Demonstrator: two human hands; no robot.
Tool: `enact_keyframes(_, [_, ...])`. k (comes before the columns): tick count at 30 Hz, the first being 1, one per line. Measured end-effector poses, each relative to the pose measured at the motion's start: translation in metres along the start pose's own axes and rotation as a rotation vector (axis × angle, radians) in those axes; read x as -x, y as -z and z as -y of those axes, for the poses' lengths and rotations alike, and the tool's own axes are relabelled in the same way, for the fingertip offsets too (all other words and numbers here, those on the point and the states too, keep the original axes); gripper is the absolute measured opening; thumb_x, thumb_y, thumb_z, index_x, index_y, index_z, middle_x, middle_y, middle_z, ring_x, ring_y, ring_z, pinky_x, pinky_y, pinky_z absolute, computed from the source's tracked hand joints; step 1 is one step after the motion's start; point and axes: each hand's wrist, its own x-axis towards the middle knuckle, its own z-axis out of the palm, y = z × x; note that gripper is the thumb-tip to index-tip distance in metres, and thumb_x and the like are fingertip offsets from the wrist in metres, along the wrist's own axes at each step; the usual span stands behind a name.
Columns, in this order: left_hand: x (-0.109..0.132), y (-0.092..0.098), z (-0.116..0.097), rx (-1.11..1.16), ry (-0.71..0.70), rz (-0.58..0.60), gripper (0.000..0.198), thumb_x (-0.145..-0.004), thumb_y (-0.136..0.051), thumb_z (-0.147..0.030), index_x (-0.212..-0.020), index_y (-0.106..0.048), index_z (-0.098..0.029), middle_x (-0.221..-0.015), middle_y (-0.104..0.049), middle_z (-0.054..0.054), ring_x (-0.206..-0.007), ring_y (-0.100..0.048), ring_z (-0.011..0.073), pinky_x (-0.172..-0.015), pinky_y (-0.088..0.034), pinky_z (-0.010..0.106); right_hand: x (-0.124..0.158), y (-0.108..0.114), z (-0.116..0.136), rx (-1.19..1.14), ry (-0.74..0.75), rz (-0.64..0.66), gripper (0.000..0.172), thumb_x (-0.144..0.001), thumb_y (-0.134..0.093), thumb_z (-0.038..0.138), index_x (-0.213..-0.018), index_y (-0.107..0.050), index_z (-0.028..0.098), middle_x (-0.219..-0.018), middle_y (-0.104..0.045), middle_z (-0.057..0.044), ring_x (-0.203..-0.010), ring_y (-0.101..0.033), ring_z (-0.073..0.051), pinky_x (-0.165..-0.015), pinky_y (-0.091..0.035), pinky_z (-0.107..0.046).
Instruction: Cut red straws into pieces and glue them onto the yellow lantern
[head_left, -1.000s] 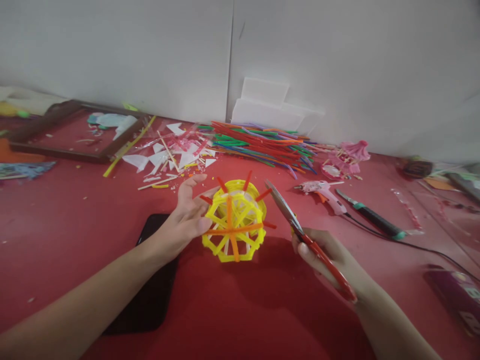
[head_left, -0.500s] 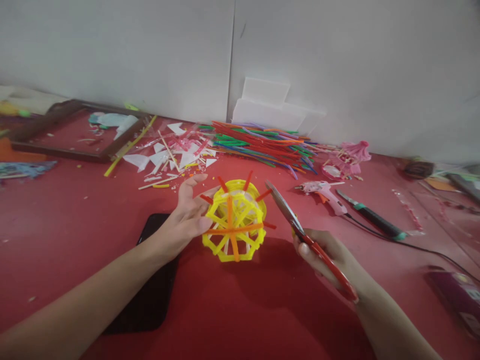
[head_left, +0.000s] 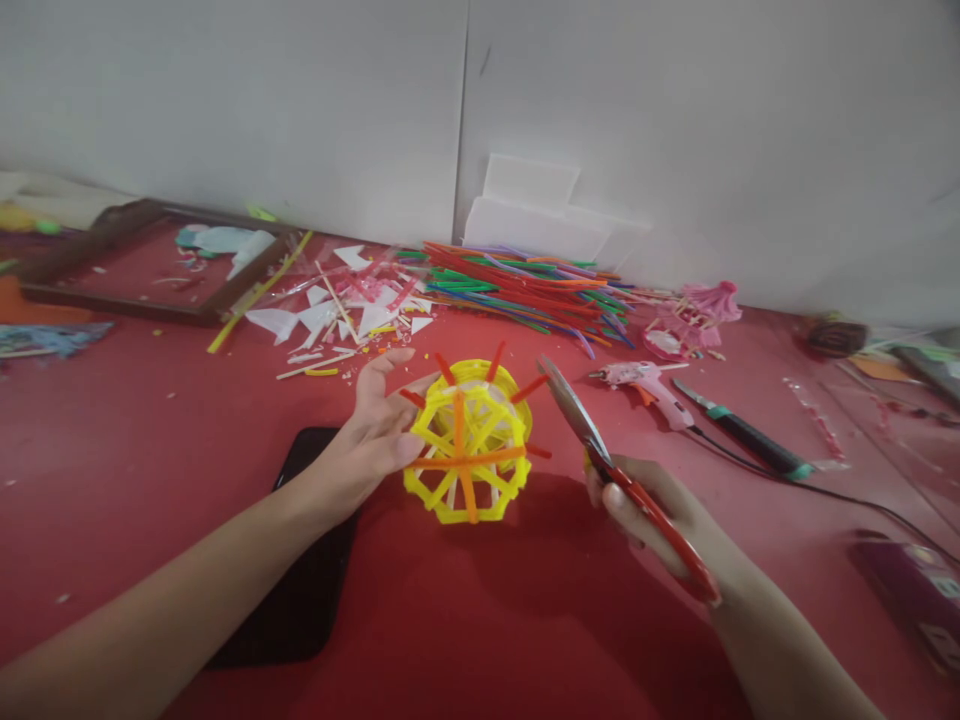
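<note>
My left hand [head_left: 379, 425] grips the left side of a yellow pipe-cleaner wheel model [head_left: 431, 490], thumb in front and some fingers hidden behind it. Orange pipe cleaners cross on its front face, and several short red pieces stick out around its upper rim. To its right, my right hand [head_left: 649, 505] is closed around the red handles of a pair of scissors [head_left: 574, 410]. The blades point up and left, close to the tip of a red piece but apart from it. They look closed or nearly so.
A black phone [head_left: 300, 590] lies under my left forearm. Behind are white scraps [head_left: 375, 310], a pile of coloured pipe cleaners [head_left: 525, 290] and a brown frame [head_left: 112, 305]. Rightward lie a pink glue gun [head_left: 652, 390] with its cord, a green-black cutter [head_left: 750, 437] and a pink model [head_left: 705, 310].
The scissors have shifted slightly to the right, and their blades look closer together. My left hand and the wheel model have stayed almost still.
</note>
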Motion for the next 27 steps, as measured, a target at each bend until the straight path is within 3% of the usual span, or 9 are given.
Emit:
enact_keyframes(10, [0.0005, 0.0010, 0.0006, -0.034, 0.019, -0.044, 0.090, -0.070, -0.078, -0.046, -0.137, -0.018, -0.035, -0.100, -0.068, -0.001, -0.090, -0.068, 0.0223, -0.092, -0.043, 0.043, -0.0014, -0.0003, 0.0036, 0.035, -0.021, 0.014, 0.054, -0.086, -0.045, 0.072, -0.070, -0.045, 0.020, -0.062, -0.033, 0.004, -0.055, -0.029, -0.010, -0.049, -0.023, -0.024])
enact_keyframes(16, [0.0009, 0.0029, 0.0019, -0.026, 0.006, -0.016, 0.087, -0.073, -0.076, -0.044, -0.137, -0.019, -0.035, -0.097, -0.068, -0.002, -0.087, -0.067, 0.0216, -0.094, -0.041, 0.044, -0.0015, -0.0012, 0.0015, 0.062, -0.053, 0.008, 0.055, -0.086, -0.044, 0.073, -0.070, -0.043, 0.020, -0.062, -0.030, 0.005, -0.053, -0.028, -0.009, -0.048, -0.021, -0.025])
enact_keyframes(23, [0.0014, 0.0050, 0.0041, -0.050, 0.002, -0.042, 0.088, -0.072, -0.078, -0.045, -0.137, -0.020, -0.033, -0.092, -0.069, -0.003, -0.080, -0.069, 0.0201, -0.085, -0.046, 0.039, -0.0013, -0.0026, 0.0044, 0.059, -0.095, -0.040, 0.053, -0.084, -0.050, 0.072, -0.068, -0.042, 0.021, -0.058, -0.025, 0.006, -0.050, -0.027, -0.009, -0.045, -0.022, -0.024])
enact_keyframes(27, [0.0026, 0.0052, 0.0025, -0.066, 0.022, -0.057, 0.086, -0.070, -0.078, -0.045, -0.135, -0.023, -0.035, -0.098, -0.069, -0.001, -0.088, -0.068, 0.0225, -0.092, -0.044, 0.043, -0.0019, -0.0020, 0.0031, 0.167, -0.049, -0.062, 0.054, -0.087, -0.048, 0.069, -0.064, -0.039, 0.021, -0.060, -0.026, 0.005, -0.054, -0.026, -0.010, -0.047, -0.021, -0.025])
